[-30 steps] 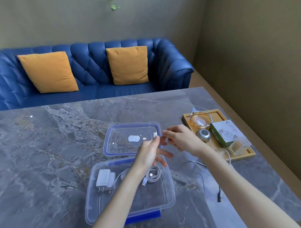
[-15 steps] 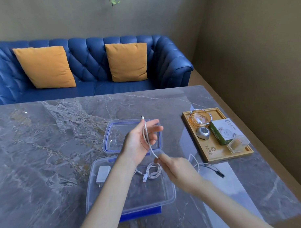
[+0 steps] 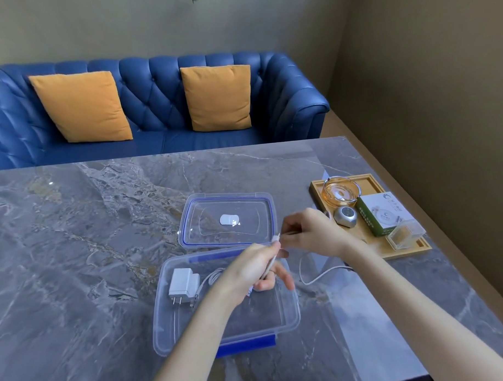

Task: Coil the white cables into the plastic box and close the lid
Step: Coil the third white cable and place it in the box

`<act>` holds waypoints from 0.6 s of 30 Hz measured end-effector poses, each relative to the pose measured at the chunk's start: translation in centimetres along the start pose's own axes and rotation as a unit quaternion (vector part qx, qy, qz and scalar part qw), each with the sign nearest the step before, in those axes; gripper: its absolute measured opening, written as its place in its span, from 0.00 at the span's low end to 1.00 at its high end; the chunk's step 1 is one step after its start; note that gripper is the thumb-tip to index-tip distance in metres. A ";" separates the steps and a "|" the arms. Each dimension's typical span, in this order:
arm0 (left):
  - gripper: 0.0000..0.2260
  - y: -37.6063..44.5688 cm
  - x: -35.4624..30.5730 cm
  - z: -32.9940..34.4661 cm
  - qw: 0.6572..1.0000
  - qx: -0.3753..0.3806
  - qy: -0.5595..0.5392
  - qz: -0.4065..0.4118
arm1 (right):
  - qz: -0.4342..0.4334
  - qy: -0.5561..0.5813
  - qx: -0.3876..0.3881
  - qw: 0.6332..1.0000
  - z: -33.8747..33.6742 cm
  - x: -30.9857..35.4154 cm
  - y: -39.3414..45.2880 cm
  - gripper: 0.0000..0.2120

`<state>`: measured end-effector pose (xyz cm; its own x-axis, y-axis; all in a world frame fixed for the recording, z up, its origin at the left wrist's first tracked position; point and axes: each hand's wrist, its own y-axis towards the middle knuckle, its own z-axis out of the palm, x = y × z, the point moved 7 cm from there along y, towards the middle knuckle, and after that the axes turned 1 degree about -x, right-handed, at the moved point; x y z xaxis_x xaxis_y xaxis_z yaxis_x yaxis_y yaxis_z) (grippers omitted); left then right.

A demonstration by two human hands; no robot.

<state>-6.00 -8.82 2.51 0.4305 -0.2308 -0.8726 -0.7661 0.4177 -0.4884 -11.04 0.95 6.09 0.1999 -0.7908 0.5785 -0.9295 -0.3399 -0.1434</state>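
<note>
Left hand (image 3: pixel 251 271) pinches white cable (image 3: pixel 319 276) near plug end, lower fingers loosely spread. Right hand (image 3: pixel 309 234) pinches same cable just beside. Both above open plastic box (image 3: pixel 169 330); slack trails onto table (image 3: pixel 89 238). Lid (image 3: pixel 227 219) lies behind box.

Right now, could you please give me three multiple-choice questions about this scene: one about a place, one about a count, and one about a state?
1. Where does the lid lie?
A. on the table beyond the plastic box
B. on the sofa
C. on the wooden tray

2. How many orange cushions are on the sofa?
A. one
B. two
C. four

3. What is the left hand doing?
A. resting flat on the table
B. pressing the lid
C. holding a white cable

Answers:
1 A, the lid lies flat past the box's far edge.
2 B, two cushions lean on the backrest.
3 C, its fingers curl around the cable.
</note>
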 end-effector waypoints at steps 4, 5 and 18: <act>0.18 1.1 -0.2 -1.2 0.986 -0.131 -0.081 0.064 | 0.005 0.076 -0.033 0.997 0.2 1.5 -0.2 0.09; 0.19 1.3 -0.3 -1.4 0.979 -0.156 -0.103 0.080 | 0.010 0.098 -0.043 0.994 0.3 1.8 -0.4 0.10; 0.22 2.2 -3.5 -2.2 0.913 -0.081 -0.370 0.151 | -0.044 -0.084 0.038 0.995 3.9 2.4 -3.8 0.10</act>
<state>-10.20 -9.01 4.49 0.3476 0.5555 -0.7554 -0.9376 0.2154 -0.2730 -5.84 -1.63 4.83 0.3345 -0.8276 0.4509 -0.8814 -0.4440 -0.1610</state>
